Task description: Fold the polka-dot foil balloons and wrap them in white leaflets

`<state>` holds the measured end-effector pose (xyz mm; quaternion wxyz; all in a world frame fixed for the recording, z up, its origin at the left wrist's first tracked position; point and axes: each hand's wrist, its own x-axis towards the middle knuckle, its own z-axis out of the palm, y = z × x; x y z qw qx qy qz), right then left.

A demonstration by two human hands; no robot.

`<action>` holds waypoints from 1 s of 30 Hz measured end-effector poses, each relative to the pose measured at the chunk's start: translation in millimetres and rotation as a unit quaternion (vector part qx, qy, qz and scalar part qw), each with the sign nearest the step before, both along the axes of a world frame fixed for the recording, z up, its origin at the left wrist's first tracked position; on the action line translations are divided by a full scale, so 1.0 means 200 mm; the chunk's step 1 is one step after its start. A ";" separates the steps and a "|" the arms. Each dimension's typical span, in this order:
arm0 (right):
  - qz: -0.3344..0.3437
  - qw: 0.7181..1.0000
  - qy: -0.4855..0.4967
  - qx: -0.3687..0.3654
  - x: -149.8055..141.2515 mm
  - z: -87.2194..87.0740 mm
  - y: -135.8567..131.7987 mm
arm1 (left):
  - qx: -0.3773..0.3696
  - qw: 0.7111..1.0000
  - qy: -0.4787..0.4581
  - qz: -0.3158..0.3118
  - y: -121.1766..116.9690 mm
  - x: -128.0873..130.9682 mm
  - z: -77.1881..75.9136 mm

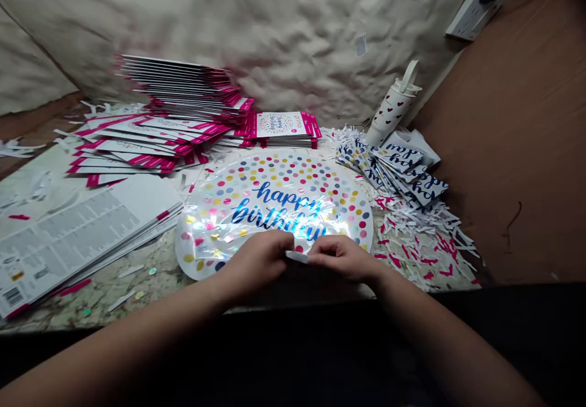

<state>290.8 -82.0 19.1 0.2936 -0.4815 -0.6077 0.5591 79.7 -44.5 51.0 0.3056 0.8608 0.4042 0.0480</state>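
The left hand (254, 262) and right hand (343, 259) are drawn together, their fingertips seemingly pinching a small white tab (297, 257) between them, though the fingers partly hide it. Both hands rest over the near edge of a round foil happy-birthday balloon (270, 178) lying flat on the table (132, 285), with pink-edged packets (174, 83) stacked behind it and shredded paper (419, 242) to its right.
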 end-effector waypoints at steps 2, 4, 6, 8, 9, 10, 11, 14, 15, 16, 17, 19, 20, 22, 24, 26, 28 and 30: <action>-0.076 0.995 0.056 -0.013 0.00 -0.03 0.02 | 0.049 0.999 0.017 0.008 -0.03 -0.07 -0.04; -0.153 0.983 0.103 -0.019 0.00 -0.07 0.03 | 0.074 0.995 0.049 0.040 -0.07 -0.18 -0.07; -0.177 0.976 0.126 -0.019 -0.01 -0.08 0.02 | 0.061 0.993 0.080 0.064 -0.10 -0.27 -0.08; -0.132 0.987 0.096 -0.006 -0.05 -0.06 0.00 | 0.044 0.992 0.100 0.058 -0.12 -0.31 -0.08; -0.100 0.993 0.059 0.018 -0.08 -0.04 0.00 | 0.047 0.992 0.105 0.044 -0.13 -0.32 -0.07; -0.064 0.997 0.013 0.050 -0.11 -0.02 -0.01 | 0.058 0.992 0.106 0.024 -0.13 -0.30 -0.06; -0.033 0.996 -0.034 0.080 -0.14 0.00 0.00 | 0.080 0.991 0.104 0.004 -0.13 -0.28 -0.05; -0.033 0.992 -0.086 0.081 -0.19 0.00 0.02 | 0.229 0.971 0.065 -0.016 -0.14 -0.22 -0.06; -0.056 0.995 -0.061 0.047 -0.20 -0.01 0.04 | 0.292 0.955 0.045 -0.021 -0.15 -0.20 -0.07; -0.082 0.996 -0.027 0.012 -0.19 -0.04 0.05 | 0.346 0.937 0.026 -0.032 -0.17 -0.18 -0.09; -0.107 0.994 0.006 -0.016 -0.18 -0.06 0.06 | 0.382 0.923 0.015 -0.051 -0.19 -0.17 -0.11; -0.142 0.987 0.055 -0.043 -0.16 -0.11 0.07 | 0.388 0.915 0.015 -0.106 -0.24 -0.17 -0.15; -0.160 0.984 0.066 -0.043 -0.15 -0.13 0.07 | 0.369 0.921 0.027 -0.123 -0.27 -0.18 -0.16; -0.206 0.974 0.087 -0.037 -0.13 -0.16 0.07 | 0.308 0.941 0.077 -0.120 -0.33 -0.22 -0.17; -0.246 0.962 0.110 -0.034 -0.12 -0.17 0.07 | 0.229 0.956 0.161 -0.086 -0.38 -0.31 -0.14; -0.270 0.952 0.137 -0.041 -0.11 -0.17 0.07 | 0.145 0.962 0.225 -0.046 -0.42 -0.41 -0.07; -0.278 0.945 0.163 -0.058 -0.11 -0.18 0.07 | 0.108 0.974 0.198 -0.034 -0.44 -0.48 0.01; -0.278 0.943 0.170 -0.064 -0.12 -0.18 0.07 | 0.150 0.984 0.079 -0.055 -0.42 -0.48 0.08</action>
